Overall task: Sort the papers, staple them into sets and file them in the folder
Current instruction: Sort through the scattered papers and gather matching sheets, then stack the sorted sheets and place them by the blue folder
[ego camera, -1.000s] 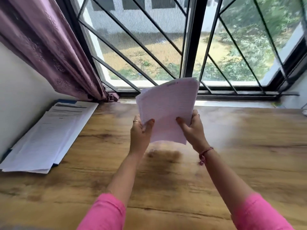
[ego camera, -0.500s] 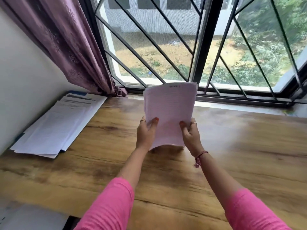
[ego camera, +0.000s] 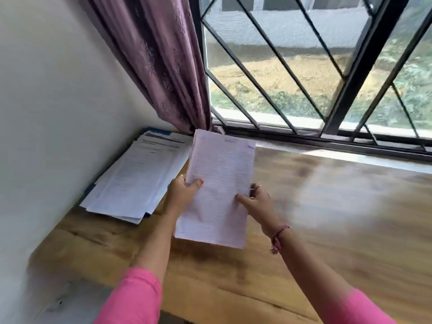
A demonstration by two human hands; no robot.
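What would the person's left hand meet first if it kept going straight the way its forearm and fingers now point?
Probably the pile of papers against the wall: the left hand, gripping the held sheets, points forward and slightly left, and the pile lies just beyond it. Depth is hard to judge.

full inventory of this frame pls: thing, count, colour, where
held sheaf of lined white paper: one sheaf, white with faint lines, in both hands above the table, centre
loose pile of printed white papers: one pile, white with something blue under it, table's left end by the wall
wooden table: one, brown grain, across the lower frame
purple patterned curtain: one, purple, upper left, at the window's edge
black diamond-pattern window grille: one, black, upper right
white wall: one, white, left
left hand: grip on the sheaf's left edge, ring, pink sleeve
right hand: grip on its right edge, ring, red thread bracelet, pink sleeve
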